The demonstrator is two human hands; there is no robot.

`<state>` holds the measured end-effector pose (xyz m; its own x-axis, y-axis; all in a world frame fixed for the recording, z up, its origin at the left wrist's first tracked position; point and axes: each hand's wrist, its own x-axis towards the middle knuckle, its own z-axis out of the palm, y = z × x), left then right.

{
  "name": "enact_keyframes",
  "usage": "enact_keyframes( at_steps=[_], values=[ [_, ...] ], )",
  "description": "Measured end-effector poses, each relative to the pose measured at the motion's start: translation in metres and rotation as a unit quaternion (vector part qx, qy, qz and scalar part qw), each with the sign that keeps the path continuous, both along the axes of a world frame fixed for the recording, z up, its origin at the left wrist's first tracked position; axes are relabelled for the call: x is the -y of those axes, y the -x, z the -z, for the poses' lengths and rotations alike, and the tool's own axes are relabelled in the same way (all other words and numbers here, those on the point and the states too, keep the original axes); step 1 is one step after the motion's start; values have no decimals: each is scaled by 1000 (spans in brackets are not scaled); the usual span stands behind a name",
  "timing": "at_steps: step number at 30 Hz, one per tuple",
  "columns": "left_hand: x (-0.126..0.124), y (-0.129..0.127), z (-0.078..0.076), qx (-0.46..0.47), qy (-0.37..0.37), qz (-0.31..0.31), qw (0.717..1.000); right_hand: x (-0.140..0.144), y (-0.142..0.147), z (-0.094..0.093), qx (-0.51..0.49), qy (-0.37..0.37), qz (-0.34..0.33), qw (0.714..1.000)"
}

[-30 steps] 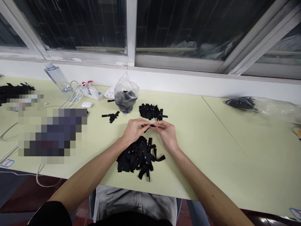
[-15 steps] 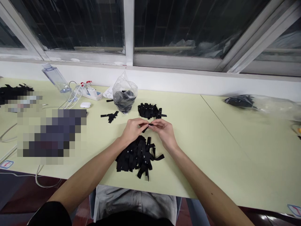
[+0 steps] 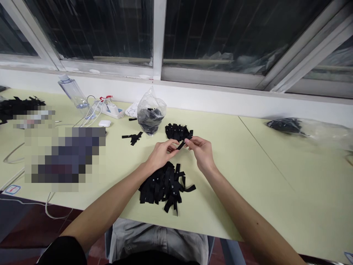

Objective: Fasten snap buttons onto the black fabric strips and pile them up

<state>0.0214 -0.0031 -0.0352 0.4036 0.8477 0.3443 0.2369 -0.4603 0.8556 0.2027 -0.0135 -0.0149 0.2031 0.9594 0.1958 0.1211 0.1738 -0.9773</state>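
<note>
Fingers of the left hand [image 3: 160, 154] are curled, thumb and forefinger spread around the lower end of a short black strip [image 3: 181, 145]; whether they press on it I cannot tell. Fingers of the right hand [image 3: 203, 151] pinch the strip's upper end between thumb and forefinger. The strip slants up to the right between the two hands, above the desk [image 3: 237, 176].

From the far left, a heap of black pieces [image 3: 24, 105] lies on the desk, with a pixelated patch before it and a larger, dark pixelated patch [image 3: 68, 154] nearer the person. A clear bottle [image 3: 72, 92] leans at a tilt behind them, beside white cables running to a power strip [image 3: 113, 109]. A small white case [image 3: 104, 123] rests just in front of the power strip. Next comes a small cluster of black strips [image 3: 134, 138], then a transparent bag [image 3: 151, 116] with dark contents, standing upright.

Below the hands, nearest the person, spreads a loose pile of black strips [image 3: 162, 186], some bearing small white marks. A tighter row of black strips [image 3: 175, 131] lies just beyond the hands. Well apart at the far right, another clear bag [image 3: 286, 126] with black contents lies on its side.
</note>
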Motion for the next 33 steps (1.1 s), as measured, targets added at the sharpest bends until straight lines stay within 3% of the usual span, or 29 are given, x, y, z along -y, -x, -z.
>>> enact_keyframes(
  at_steps=[3,6,10,13,16,18,19,20,21,22,27,33],
  values=[
    [-3,3,-1,-11,4,-12,1000,-28,-8,-11,62,-9,22,998],
    [-5,6,-2,-4,4,-34,999,-64,-11,-18,173,15,-5,985],
    [-7,9,-4,10,0,-54,998,-105,-7,-21,373,28,15,927],
    [-7,12,-8,7,-8,-74,997,-117,-3,-25,466,17,42,884],
    [-8,15,-11,6,-15,-94,995,-106,-2,-33,489,-17,63,870],
    [-10,16,-11,9,-15,-103,995,-86,-4,-39,452,-15,-2,892],
    [-11,17,-11,11,-13,-107,994,-74,-7,-41,421,11,-100,902],
    [-11,18,-11,13,-12,-109,994,-62,-9,-42,382,39,-232,894],
    [-12,19,-10,15,-10,-111,994,-49,-12,-43,349,64,-351,867],
    [-13,19,-9,17,-10,-113,993,-37,-16,-42,332,80,-419,841],
    [-15,19,-4,20,-13,-117,993,1,-27,-26,344,68,-439,827],
    [-13,16,-5,11,-17,-103,994,9,-25,-13,362,16,-415,834]
  ],
)
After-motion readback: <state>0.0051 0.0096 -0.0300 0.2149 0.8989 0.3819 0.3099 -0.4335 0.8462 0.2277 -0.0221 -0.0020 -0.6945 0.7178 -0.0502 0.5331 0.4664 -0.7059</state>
